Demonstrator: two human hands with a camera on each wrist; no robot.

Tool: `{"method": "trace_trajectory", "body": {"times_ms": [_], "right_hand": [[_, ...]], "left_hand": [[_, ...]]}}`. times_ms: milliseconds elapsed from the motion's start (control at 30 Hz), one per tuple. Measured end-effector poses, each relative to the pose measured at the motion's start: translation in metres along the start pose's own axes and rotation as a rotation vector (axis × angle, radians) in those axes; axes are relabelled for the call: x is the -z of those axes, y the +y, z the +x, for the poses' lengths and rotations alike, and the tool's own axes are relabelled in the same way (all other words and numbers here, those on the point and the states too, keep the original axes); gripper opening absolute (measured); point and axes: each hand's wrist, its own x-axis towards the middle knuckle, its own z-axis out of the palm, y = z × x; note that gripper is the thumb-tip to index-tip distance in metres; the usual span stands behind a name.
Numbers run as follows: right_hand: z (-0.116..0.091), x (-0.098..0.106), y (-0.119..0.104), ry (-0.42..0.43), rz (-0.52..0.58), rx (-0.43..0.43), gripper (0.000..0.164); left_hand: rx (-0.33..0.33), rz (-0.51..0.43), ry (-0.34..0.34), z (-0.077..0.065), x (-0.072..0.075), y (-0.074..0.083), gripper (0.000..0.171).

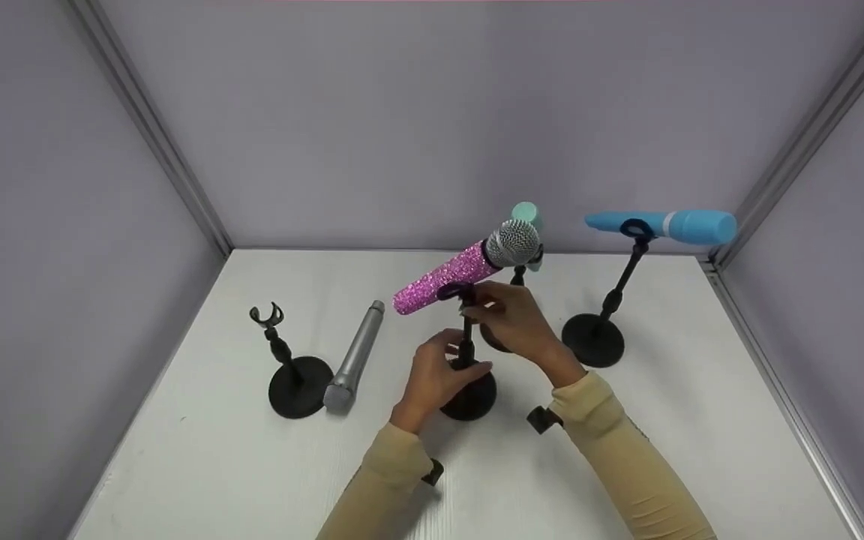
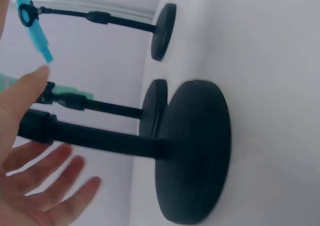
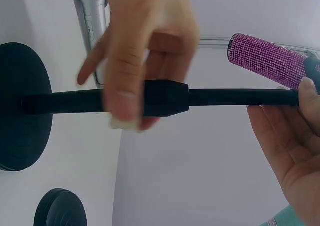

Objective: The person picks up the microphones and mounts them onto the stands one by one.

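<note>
A glittery pink microphone point(image 1: 443, 280) with a silver mesh head lies tilted in the clip of a black desk microphone stand point(image 1: 471, 405). My right hand point(image 1: 516, 319) pinches the upper pole of this stand just below the clip, thumb and fingers on either side. Lower down, my left hand point(image 1: 432, 375) is around the pole near the collar, its fingers loosely spread in the left wrist view. The right wrist view has the left thumb blurred in front of the pole; whether it touches cannot be told. The round base point(image 2: 195, 151) stands on the white table.
To the left, a silver microphone point(image 1: 357, 352) lies beside a black stand point(image 1: 297, 397) whose clip holds nothing. A blue microphone point(image 1: 702, 226) sits in a stand point(image 1: 593, 341) at the right. Behind my right hand, a mint microphone point(image 1: 526, 212) is on another stand, partly hidden. Grey walls enclose the table.
</note>
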Motion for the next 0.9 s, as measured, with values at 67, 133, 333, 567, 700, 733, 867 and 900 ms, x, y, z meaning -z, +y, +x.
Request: {"method": "trace_trajectory", "body": {"times_ms": [67, 133, 333, 567, 700, 733, 867, 900], "right_hand": [[0.000, 0.000, 0.000, 0.003, -0.001, 0.002, 0.015], [0.000, 0.000, 0.000, 0.005, -0.008, 0.005, 0.015], [-0.001, 0.000, -0.001, 0.005, -0.020, 0.001, 0.016], [-0.001, 0.000, 0.000, 0.000, -0.007, 0.006, 0.018], [-0.002, 0.001, 0.000, -0.005, -0.003, 0.008, 0.018], [-0.002, 0.001, 0.001, -0.005, -0.002, 0.007, 0.018], [-0.002, 0.000, 0.001, 0.003, -0.002, 0.003, 0.017], [-0.002, 0.000, 0.001, 0.005, -0.003, 0.001, 0.017]], "left_hand": [[-0.048, -0.013, 0.038, 0.002, -0.001, 0.002, 0.046], [-0.080, -0.030, 0.067, 0.003, -0.002, 0.002, 0.037], [-0.083, -0.093, 0.080, 0.002, -0.004, 0.003, 0.024], [-0.115, -0.128, 0.099, 0.003, -0.002, 0.000, 0.017], [-0.168, -0.113, 0.131, 0.001, -0.003, -0.002, 0.018], [-0.178, -0.108, 0.140, 0.001, -0.003, -0.003, 0.019], [-0.215, -0.094, 0.166, -0.002, -0.006, -0.007, 0.024], [-0.225, -0.086, 0.168, -0.003, -0.006, -0.008, 0.025]]}}
